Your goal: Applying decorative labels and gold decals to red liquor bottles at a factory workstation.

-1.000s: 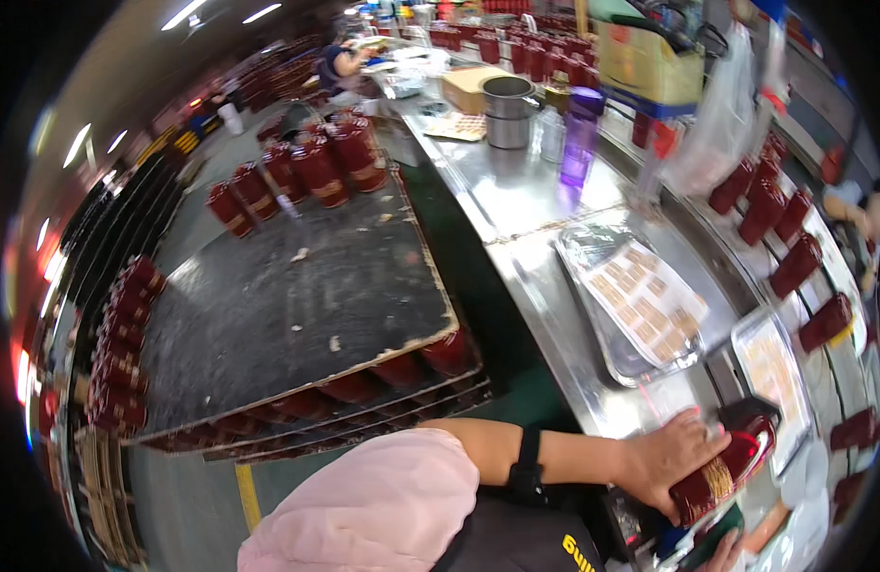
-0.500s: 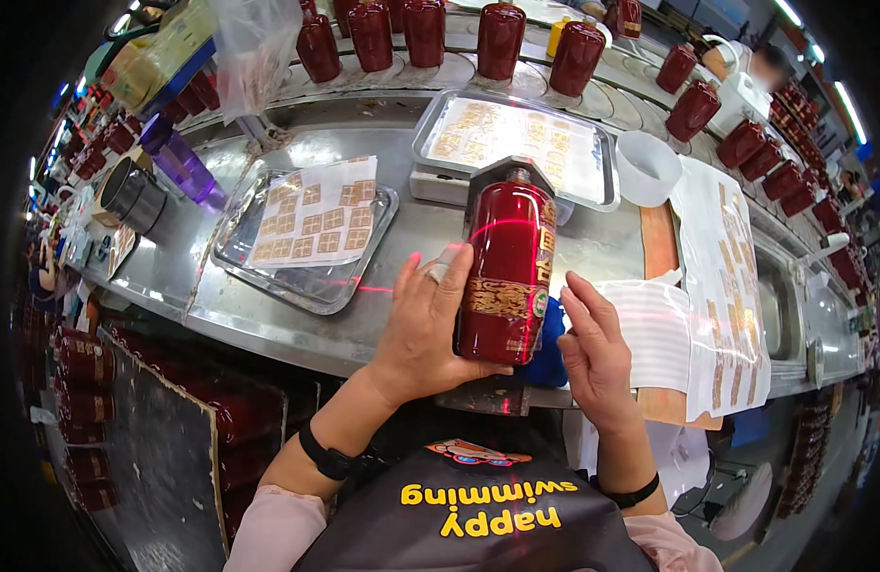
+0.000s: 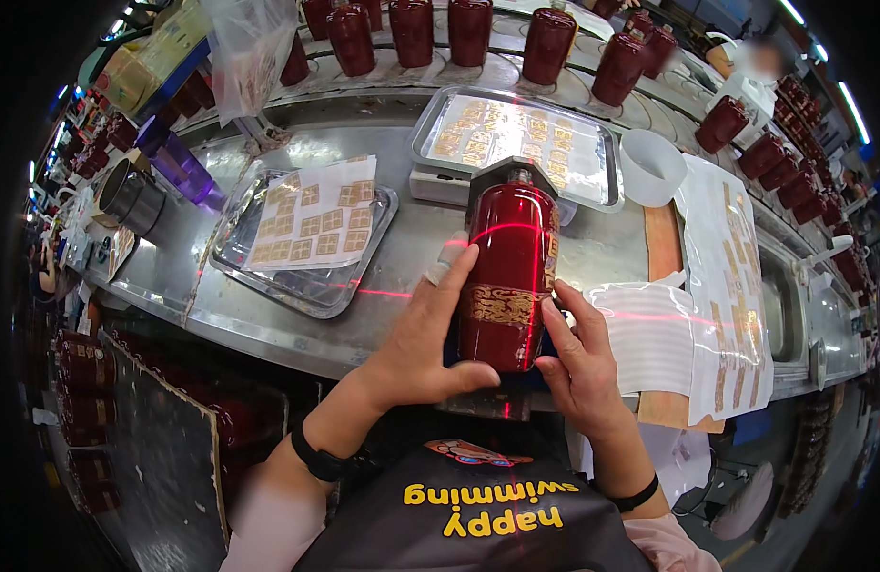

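A glossy dark red bottle [image 3: 503,334] with a gold patterned band lies tilted in front of me. Its neck end rests against a black angular holder [image 3: 545,173], and red laser lines cross its body. Along the bottle's left side my left hand [image 3: 423,329] has its fingers pressed, the thumb near the base. From the other side my right hand [image 3: 583,360] grips the lower right edge with fingertips and thumb. A vertical strip of gold decoration shows at the bottle's right edge. What supports the base is mostly hidden.
Gold labels lie on sheets in a left metal tray [image 3: 387,221] and a far tray [image 3: 613,172]. A label sheet [image 3: 726,334], white ring [image 3: 652,164] and foam sheets [image 3: 640,334] are at right. Red bottles [image 3: 352,43] line the conveyor beyond. A purple bottle [image 3: 178,157] stands left.
The bottle has turned about its long axis, its side decoration moving toward the right edge. My right hand has closed in onto it. Bottles on the conveyor have shifted.
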